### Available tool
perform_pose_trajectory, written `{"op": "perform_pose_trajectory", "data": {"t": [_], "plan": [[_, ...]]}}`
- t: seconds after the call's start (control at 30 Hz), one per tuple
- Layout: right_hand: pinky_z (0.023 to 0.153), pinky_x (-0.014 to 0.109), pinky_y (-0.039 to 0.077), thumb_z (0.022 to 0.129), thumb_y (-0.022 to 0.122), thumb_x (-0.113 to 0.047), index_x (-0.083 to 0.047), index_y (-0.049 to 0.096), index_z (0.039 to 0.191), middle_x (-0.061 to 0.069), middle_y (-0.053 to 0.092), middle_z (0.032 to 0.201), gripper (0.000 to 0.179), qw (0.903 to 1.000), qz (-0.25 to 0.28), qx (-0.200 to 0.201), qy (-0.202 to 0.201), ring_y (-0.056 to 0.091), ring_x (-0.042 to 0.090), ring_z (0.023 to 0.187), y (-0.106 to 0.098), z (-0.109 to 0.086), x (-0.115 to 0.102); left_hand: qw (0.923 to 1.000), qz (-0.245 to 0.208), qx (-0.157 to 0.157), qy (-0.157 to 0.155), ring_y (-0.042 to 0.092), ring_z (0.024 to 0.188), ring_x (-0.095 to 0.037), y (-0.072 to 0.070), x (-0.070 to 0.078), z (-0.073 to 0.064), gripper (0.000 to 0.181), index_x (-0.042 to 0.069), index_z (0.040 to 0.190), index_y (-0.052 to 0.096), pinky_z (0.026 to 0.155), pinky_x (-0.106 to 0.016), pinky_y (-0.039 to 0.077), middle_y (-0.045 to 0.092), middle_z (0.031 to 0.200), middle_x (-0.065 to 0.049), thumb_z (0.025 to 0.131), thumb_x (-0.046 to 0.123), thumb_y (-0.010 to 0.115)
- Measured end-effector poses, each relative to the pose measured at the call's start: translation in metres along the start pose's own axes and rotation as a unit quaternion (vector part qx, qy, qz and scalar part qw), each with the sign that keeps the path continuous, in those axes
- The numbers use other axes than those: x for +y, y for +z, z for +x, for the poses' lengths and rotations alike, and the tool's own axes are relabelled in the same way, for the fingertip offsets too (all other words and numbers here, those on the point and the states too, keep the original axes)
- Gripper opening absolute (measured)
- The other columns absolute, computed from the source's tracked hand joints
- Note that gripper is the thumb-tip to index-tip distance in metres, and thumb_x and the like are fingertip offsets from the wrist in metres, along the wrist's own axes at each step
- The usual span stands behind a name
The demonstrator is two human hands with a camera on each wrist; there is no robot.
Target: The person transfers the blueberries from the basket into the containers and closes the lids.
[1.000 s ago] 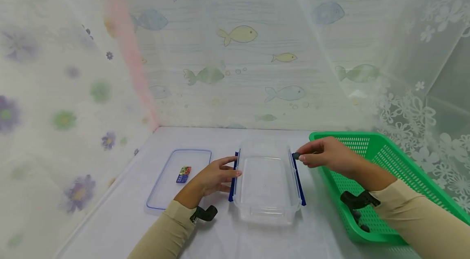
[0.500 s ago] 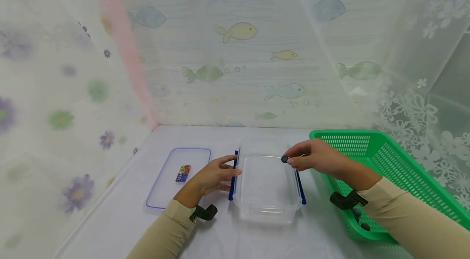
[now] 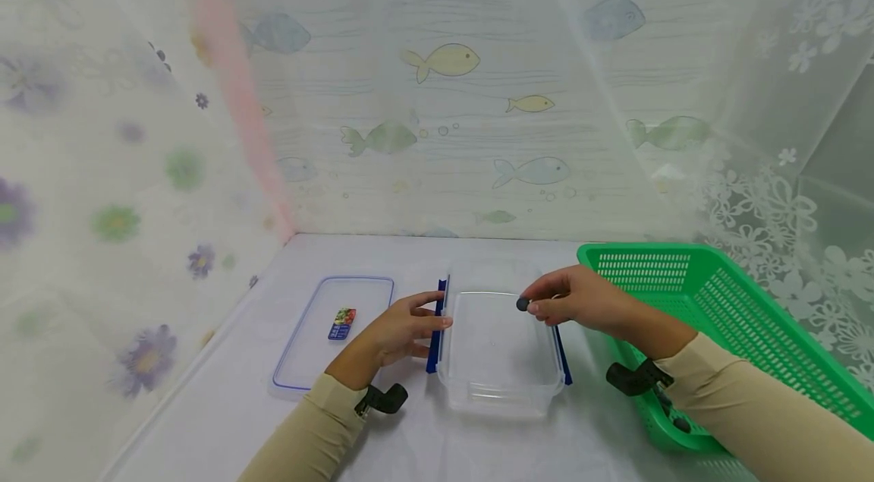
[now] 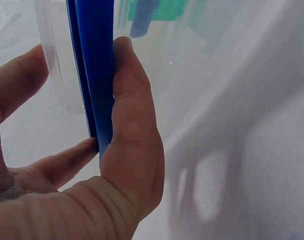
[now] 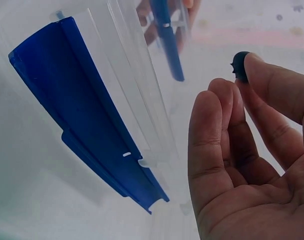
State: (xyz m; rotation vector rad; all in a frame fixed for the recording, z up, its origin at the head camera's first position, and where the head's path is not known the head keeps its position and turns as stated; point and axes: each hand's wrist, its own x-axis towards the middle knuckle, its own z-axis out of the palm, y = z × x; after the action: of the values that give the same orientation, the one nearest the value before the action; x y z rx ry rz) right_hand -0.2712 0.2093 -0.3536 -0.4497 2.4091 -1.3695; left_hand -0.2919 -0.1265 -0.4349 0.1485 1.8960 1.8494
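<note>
A small dark round piece (image 3: 522, 304) is pinched between the thumb and fingertips of the right hand (image 3: 576, 300), held above the open clear container (image 3: 501, 349), just inside its right rim; the wrist view shows the piece (image 5: 240, 65) at the fingertips with the other fingers curled. The container stands on the white tabletop (image 3: 218, 406) with blue clasps on both long sides. The left hand (image 3: 399, 330) grips the left clasp (image 4: 95, 70), thumb on one face and fingers on the other. The container's lid (image 3: 332, 330) lies flat to the left, bearing a small sticker. A green basket (image 3: 730, 307) sits to the right, just beside the container.
</note>
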Motion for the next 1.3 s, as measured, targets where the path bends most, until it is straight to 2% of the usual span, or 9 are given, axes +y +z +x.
{"op": "perform_pose_trajectory", "data": {"t": [0.53,0.83,1.3], "plan": [[0.086,0.038,0.061,0.093,0.08,-0.03,-0.009,0.075,0.12,0.008,0.075,0.11,0.034,1.0,0.003,-0.001,-0.003,0.07,0.026,0.095,-0.001,-0.001,0.001,1.0,0.0,-0.007,-0.002,0.063,0.124,-0.036,-0.002,-0.001,0.0,0.081,0.019,0.159,0.04,0.09,-0.05,0.061,0.049,0.149,-0.02,0.09,0.027,0.083],[0.086,0.038,0.061,0.093,0.08,-0.03,-0.012,0.076,0.119,0.009,0.074,0.113,0.032,1.0,-0.004,0.002,-0.002,0.069,0.031,0.098,-0.001,-0.003,0.001,1.0,-0.002,-0.008,-0.002,0.062,0.126,-0.037,-0.002,-0.002,0.0,0.082,0.019,0.159,0.04,0.091,-0.052,0.06,0.048,0.15,-0.02,0.09,0.027,0.083],[0.087,0.038,0.061,0.093,0.079,-0.032,-0.011,0.075,0.121,0.009,0.072,0.12,0.035,0.9996,-0.023,0.016,-0.01,0.07,0.03,0.104,-0.015,-0.015,0.003,0.9999,0.002,-0.011,0.002,0.063,0.124,-0.036,-0.002,0.0,-0.002,0.083,0.017,0.161,0.037,0.09,-0.05,0.061,0.049,0.15,-0.019,0.091,0.027,0.082]]}}
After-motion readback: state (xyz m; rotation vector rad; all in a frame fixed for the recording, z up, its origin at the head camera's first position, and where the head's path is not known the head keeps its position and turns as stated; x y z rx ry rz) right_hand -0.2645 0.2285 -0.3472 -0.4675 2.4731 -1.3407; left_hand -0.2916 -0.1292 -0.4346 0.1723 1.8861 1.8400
